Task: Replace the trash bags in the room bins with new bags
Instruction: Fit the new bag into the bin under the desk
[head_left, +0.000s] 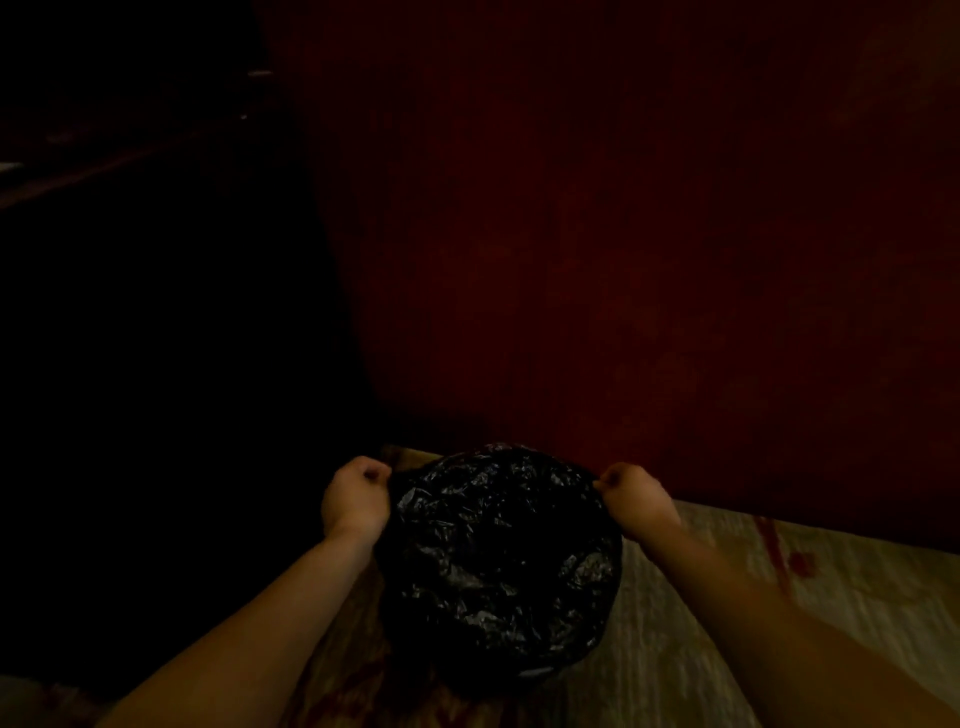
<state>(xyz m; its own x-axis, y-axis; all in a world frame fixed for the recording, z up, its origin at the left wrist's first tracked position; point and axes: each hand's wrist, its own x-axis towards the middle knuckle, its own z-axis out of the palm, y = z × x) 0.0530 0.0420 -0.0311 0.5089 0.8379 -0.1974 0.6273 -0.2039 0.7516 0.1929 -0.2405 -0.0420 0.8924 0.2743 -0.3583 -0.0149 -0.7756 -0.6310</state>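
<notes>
Head view (the only one). Light is very poor and most of the frame is near black.

Position: the black trash bag (498, 561) sits low in the centre, just in front of a dark red wall (623, 234) and over a pale carpet (727, 597) with red marks. It reads as a rounded, crinkled mass with glints on the creases. No rim or side of a bin shows, so I cannot tell whether one stands under it.

Hands:
- The left hand (356, 496) has its fingers curled into a tight fist on the bag's upper left edge, with film bunched inside.
- The right hand (636, 499) is the same, fisted on the upper right edge.
- The two grips lie on opposite sides, and the film is drawn taut between them along the top.
- Both forearms are bare and reach in from the bottom corners.

Handling (my judgement):
- This is thin plastic film, soft and with no stiffness of its own. It takes whatever shape its load or a bin gives it.
- It is light if empty. The bulge could be air, contents or a bin beneath, and that is not decidable here.
- The surface looks slick, so a gathered bunch of the edge should hold better than a flat pinch.
- It is likely to tear if stretched hard over a corner.
- The best hold is the mouth edge at two opposite points, as now.
</notes>
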